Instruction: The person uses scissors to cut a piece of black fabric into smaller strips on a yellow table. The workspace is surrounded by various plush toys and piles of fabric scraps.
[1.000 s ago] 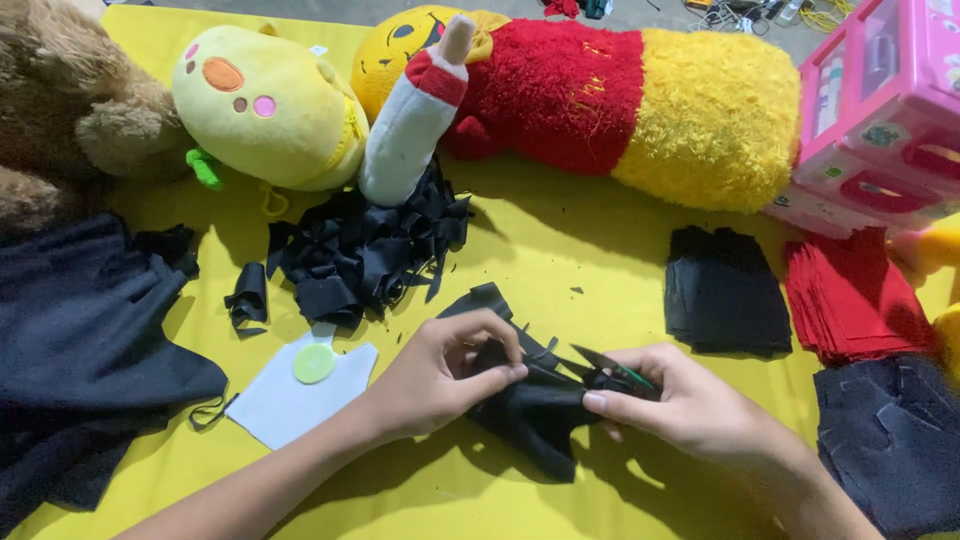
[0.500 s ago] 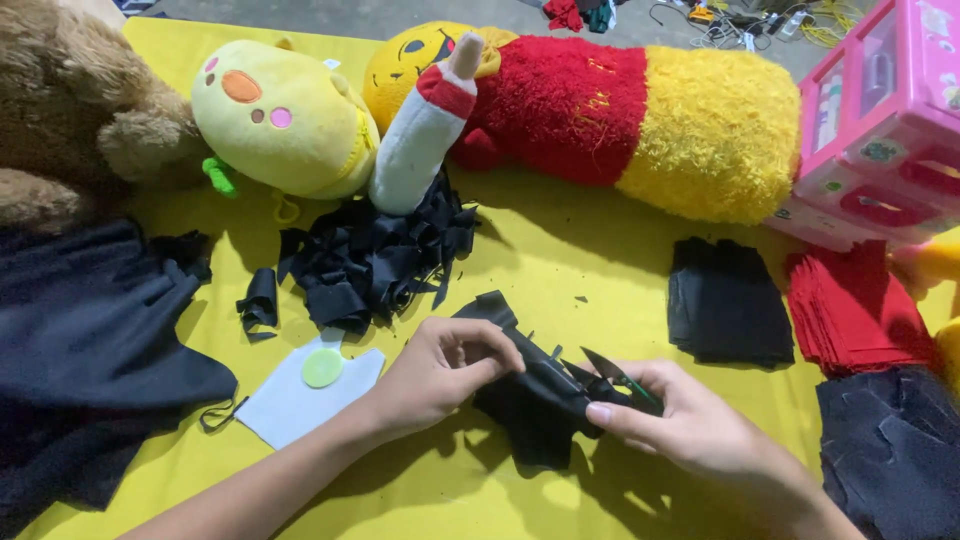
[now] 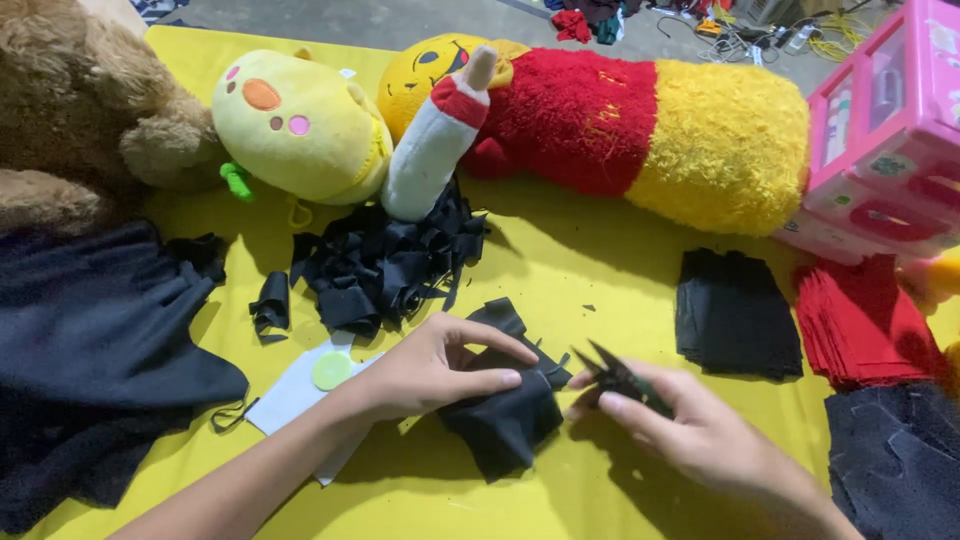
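My left hand (image 3: 440,368) pinches a small piece of black fabric (image 3: 505,420) that lies on the yellow cloth surface (image 3: 590,270). My right hand (image 3: 690,430) holds a small pair of dark scissors (image 3: 618,376), blades apart and pointing up-left, just to the right of the fabric's edge. The blades do not touch the fabric. A white paper shape (image 3: 295,395) with a green round disc (image 3: 332,371) lies under my left wrist.
A heap of black fabric scraps (image 3: 385,265) lies behind my hands. Plush toys line the back: brown (image 3: 80,110), pale yellow (image 3: 300,125), red-and-yellow (image 3: 640,120). Dark cloth (image 3: 90,340) lies left. Stacks of black (image 3: 735,315), red (image 3: 865,320) and dark (image 3: 895,455) pieces sit right, by a pink box (image 3: 890,120).
The scissors have come out of the black fabric and moved slightly right. My left hand has kept its hold on the piece.
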